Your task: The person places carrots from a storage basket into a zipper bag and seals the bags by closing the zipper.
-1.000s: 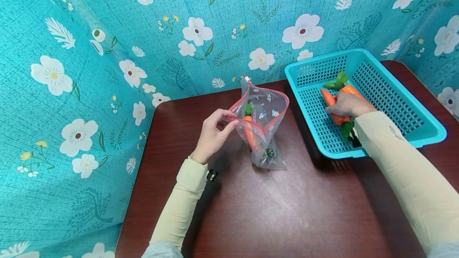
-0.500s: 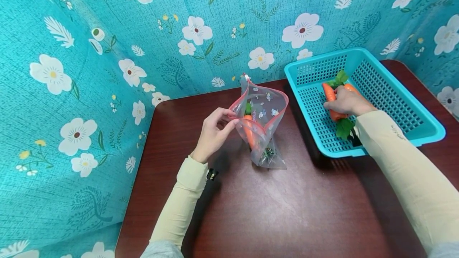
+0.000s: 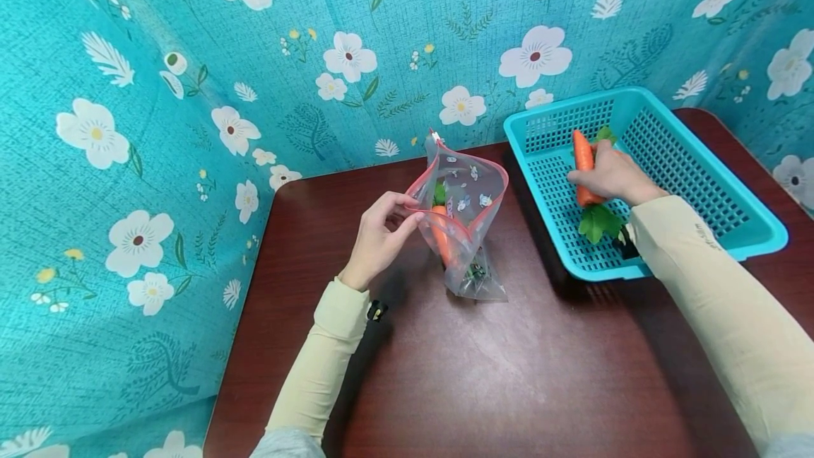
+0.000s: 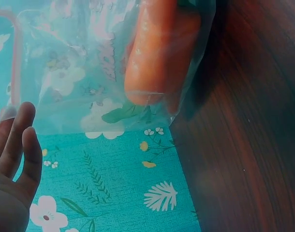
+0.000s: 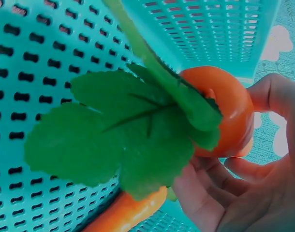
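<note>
Near the middle of the head view, left hand (image 3: 379, 237) pinching the red rim of a clear plastic bag (image 3: 467, 221), thumb and fingers closed on the edge, mouth of the bag kept wide. Bag standing on the dark brown table (image 3: 509, 373), with one carrot in the bag (image 3: 441, 232) showing through the plastic; in the left wrist view the same carrot (image 4: 162, 53) at the top centre, behind the film. In the upper right of the head view, right hand (image 3: 607, 174) grasping a carrot (image 3: 581, 161) around its orange body, point up and tilted, green leaves (image 3: 598, 221) hanging below, above the floor of the blue basket (image 3: 699, 182). In the right wrist view, fingers (image 5: 220, 179) curled around the carrot (image 5: 225, 116), big leaf (image 5: 113, 140) in front, and a second carrot (image 5: 128, 210) lying on the basket floor at the bottom.
</note>
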`<state>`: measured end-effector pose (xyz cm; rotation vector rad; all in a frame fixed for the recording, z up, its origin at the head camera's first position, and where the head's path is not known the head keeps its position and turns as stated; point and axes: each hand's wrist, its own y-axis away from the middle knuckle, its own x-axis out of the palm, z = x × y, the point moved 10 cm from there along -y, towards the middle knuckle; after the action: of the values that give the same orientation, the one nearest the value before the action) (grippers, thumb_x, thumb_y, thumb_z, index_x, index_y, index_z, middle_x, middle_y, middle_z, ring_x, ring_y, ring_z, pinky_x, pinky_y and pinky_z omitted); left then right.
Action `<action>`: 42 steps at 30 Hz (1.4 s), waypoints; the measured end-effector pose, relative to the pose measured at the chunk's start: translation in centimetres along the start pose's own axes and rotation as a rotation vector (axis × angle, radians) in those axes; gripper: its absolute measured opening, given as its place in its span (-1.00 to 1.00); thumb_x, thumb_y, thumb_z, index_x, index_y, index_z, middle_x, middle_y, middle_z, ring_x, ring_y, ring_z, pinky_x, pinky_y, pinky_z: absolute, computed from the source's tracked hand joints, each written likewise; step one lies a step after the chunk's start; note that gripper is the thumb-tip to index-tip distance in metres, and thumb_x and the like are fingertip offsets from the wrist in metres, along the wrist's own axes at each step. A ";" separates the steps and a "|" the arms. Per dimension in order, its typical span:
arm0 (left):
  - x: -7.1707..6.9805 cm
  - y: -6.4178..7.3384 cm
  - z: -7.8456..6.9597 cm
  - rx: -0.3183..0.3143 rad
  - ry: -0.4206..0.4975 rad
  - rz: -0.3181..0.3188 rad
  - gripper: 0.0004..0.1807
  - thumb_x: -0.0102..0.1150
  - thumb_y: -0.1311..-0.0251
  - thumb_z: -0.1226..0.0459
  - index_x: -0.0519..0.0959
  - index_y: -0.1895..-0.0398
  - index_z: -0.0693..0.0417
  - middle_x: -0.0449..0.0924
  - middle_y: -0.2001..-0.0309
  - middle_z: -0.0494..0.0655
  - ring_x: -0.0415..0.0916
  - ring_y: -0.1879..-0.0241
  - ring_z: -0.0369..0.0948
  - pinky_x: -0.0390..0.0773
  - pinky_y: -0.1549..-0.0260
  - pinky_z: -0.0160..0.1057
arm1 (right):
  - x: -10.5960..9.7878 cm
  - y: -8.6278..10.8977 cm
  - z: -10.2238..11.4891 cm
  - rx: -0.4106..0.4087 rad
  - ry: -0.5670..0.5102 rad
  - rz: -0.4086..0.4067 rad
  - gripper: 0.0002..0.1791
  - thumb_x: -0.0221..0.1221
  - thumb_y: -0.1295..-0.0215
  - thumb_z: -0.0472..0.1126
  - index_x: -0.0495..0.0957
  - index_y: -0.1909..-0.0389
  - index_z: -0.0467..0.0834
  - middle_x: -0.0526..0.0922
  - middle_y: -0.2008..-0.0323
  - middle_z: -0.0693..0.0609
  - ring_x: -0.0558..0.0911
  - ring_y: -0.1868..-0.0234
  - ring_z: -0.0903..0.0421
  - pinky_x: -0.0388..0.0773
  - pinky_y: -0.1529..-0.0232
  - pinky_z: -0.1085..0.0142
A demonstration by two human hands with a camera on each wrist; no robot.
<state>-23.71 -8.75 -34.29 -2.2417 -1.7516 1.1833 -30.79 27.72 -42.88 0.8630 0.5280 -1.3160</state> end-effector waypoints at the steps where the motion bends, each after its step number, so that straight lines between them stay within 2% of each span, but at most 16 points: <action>1: 0.0 0.0 0.0 0.001 -0.001 0.000 -0.75 0.30 -0.18 0.25 0.56 0.10 0.09 0.60 0.18 -0.04 0.56 0.32 -0.22 0.57 0.41 -0.27 | -0.1 0.0 0.2 -0.004 -0.005 -0.004 -0.05 0.05 -0.32 0.07 -0.19 -0.41 -0.44 0.39 0.09 -0.49 0.56 0.35 -0.16 0.53 0.43 0.08; 9: -0.2 0.0 -0.1 0.003 -0.005 -0.004 -0.75 0.31 -0.18 0.24 0.56 0.10 0.10 0.60 0.18 -0.05 0.56 0.32 -0.23 0.57 0.40 -0.29 | -0.5 0.2 1.5 -0.019 -0.053 -0.025 0.00 0.05 -0.32 0.09 -0.30 -0.46 -0.35 0.42 0.07 -0.51 0.62 0.38 -0.13 0.56 0.44 0.09; 19: -0.1 0.0 -0.3 0.011 -0.006 -0.004 -0.75 0.31 -0.18 0.26 0.56 0.10 0.10 0.60 0.18 -0.05 0.55 0.32 -0.23 0.57 0.41 -0.29 | -1.1 0.4 3.4 -0.056 -0.109 -0.094 -0.03 0.05 -0.29 0.08 -0.26 -0.48 -0.28 0.47 0.06 -0.43 0.62 0.42 -0.07 0.53 0.50 0.16; 22: -0.1 -0.1 -0.3 0.001 -0.003 -0.003 -0.75 0.31 -0.18 0.26 0.55 0.09 0.09 0.60 0.17 -0.05 0.55 0.33 -0.24 0.57 0.40 -0.28 | -1.5 0.4 4.1 -0.082 -0.133 -0.129 -0.05 0.04 -0.28 0.07 -0.24 -0.49 -0.25 0.47 0.00 -0.39 0.62 0.38 -0.08 0.52 0.50 0.18; 29: 0.0 -0.1 -0.3 -0.021 0.008 -0.008 -0.70 0.32 -0.14 0.33 0.54 0.06 0.14 0.60 0.15 0.03 0.56 0.32 -0.15 0.57 0.40 -0.17 | -2.3 0.9 6.2 -0.125 -0.222 -0.175 -0.10 0.03 -0.29 0.05 -0.21 -0.50 -0.14 0.32 -0.17 -0.31 0.59 0.21 -0.12 0.56 0.46 0.23; 37: -0.1 -0.3 -0.5 0.010 0.012 -0.020 -0.70 0.33 -0.14 0.32 0.53 0.06 0.12 0.60 0.16 -0.02 0.56 0.34 -0.21 0.56 0.42 -0.30 | -3.4 2.3 9.2 -0.208 -0.319 -0.264 -0.20 0.10 -0.28 -0.02 -0.02 -0.44 -0.17 0.42 -0.03 -0.17 0.51 0.28 0.07 0.53 0.45 0.35; 42: 0.1 -0.3 -0.6 -0.032 0.014 -0.015 -0.67 0.33 -0.11 0.40 0.52 0.05 0.19 0.59 0.14 0.06 0.56 0.31 -0.13 0.57 0.39 -0.24 | -4.0 3.0 10.5 -0.236 -0.366 -0.284 -0.20 0.15 -0.28 0.03 0.02 -0.42 -0.16 0.44 -0.01 -0.09 0.49 0.25 0.13 0.51 0.40 0.43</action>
<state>-23.63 -8.33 -33.76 -2.2445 -1.7921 1.1415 -30.12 21.83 -32.85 0.3476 0.5141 -1.5906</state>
